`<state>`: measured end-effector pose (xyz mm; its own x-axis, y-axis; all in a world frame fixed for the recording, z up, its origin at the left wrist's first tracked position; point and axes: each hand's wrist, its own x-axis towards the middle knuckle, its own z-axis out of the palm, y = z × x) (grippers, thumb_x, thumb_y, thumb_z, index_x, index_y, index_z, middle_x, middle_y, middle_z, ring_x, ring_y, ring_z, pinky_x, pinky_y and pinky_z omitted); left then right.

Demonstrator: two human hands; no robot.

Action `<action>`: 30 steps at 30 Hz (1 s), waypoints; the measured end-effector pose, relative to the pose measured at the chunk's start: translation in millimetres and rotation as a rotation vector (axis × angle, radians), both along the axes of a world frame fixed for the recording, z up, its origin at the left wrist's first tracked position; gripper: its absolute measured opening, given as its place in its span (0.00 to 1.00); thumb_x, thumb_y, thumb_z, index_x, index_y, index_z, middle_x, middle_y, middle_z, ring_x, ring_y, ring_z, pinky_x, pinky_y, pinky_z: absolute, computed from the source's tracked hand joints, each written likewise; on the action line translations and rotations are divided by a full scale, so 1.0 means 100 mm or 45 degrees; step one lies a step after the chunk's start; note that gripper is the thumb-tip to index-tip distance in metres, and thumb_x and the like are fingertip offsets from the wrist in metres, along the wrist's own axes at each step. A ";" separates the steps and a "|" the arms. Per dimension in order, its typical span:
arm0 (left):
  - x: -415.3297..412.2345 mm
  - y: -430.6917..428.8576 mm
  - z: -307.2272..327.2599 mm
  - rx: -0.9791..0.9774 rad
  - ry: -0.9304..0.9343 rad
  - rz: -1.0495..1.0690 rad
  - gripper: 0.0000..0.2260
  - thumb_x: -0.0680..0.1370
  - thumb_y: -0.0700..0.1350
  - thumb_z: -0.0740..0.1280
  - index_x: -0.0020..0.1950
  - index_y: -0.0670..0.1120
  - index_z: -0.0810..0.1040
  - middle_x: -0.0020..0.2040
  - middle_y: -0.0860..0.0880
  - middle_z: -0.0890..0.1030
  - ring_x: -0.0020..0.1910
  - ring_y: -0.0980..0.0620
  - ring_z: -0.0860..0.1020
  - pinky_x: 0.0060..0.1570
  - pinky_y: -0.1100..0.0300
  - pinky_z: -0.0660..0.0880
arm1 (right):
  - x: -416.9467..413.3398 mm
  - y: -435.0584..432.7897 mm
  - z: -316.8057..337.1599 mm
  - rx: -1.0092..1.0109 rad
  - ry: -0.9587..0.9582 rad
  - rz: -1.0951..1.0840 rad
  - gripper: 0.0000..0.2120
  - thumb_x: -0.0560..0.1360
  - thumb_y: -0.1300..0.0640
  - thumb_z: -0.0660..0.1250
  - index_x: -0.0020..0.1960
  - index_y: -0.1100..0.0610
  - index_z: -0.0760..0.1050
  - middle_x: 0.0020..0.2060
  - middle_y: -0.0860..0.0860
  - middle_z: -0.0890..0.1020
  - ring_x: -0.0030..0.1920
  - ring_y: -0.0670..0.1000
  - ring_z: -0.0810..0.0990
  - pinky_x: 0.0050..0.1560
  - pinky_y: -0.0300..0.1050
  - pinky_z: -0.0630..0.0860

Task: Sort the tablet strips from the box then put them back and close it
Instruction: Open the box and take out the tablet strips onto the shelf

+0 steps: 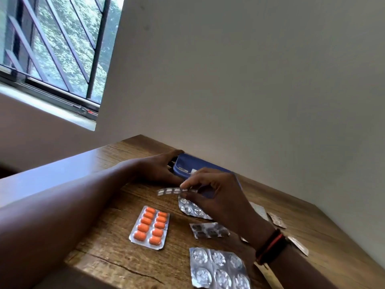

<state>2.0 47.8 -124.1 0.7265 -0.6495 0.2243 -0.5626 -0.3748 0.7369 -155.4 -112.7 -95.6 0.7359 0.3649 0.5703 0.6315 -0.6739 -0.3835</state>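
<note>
My right hand pinches a narrow strip between thumb and forefinger, remaining fingers loosely curled, just in front of the blue box. My left hand clasps the box's left end, fingers along its far side, thumb on the near side. The box lies on the table against the wall. An orange strip and a large silver strip lie flat nearer me.

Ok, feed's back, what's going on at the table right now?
A person is sorting tablet strips on a wooden table. Their left hand holds the end of the blue box by the wall, while the right hand pinches a narrow silver strip just above the tabletop. An orange tablet strip and several foil strips lie spread out in front of the box.
</note>
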 end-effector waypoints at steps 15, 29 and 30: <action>0.00 0.00 0.03 0.072 0.036 -0.012 0.44 0.59 0.64 0.80 0.71 0.57 0.66 0.65 0.56 0.77 0.63 0.54 0.75 0.65 0.49 0.74 | 0.13 -0.15 0.04 0.050 -0.216 -0.211 0.10 0.75 0.63 0.69 0.54 0.52 0.81 0.49 0.44 0.84 0.52 0.40 0.81 0.55 0.34 0.75; -0.02 -0.02 0.04 0.075 0.054 -0.020 0.51 0.61 0.61 0.80 0.78 0.56 0.58 0.71 0.53 0.72 0.67 0.51 0.73 0.67 0.49 0.72 | 0.10 -0.36 0.00 -0.505 0.253 -0.580 0.21 0.74 0.45 0.68 0.66 0.45 0.71 0.55 0.44 0.80 0.48 0.43 0.77 0.46 0.38 0.72; -0.01 -0.02 0.04 0.073 0.055 -0.020 0.51 0.61 0.61 0.81 0.78 0.56 0.57 0.71 0.54 0.72 0.67 0.51 0.73 0.67 0.50 0.72 | 0.11 -0.37 0.00 -0.504 0.250 -0.584 0.22 0.74 0.45 0.68 0.66 0.45 0.71 0.58 0.44 0.79 0.51 0.45 0.77 0.48 0.38 0.71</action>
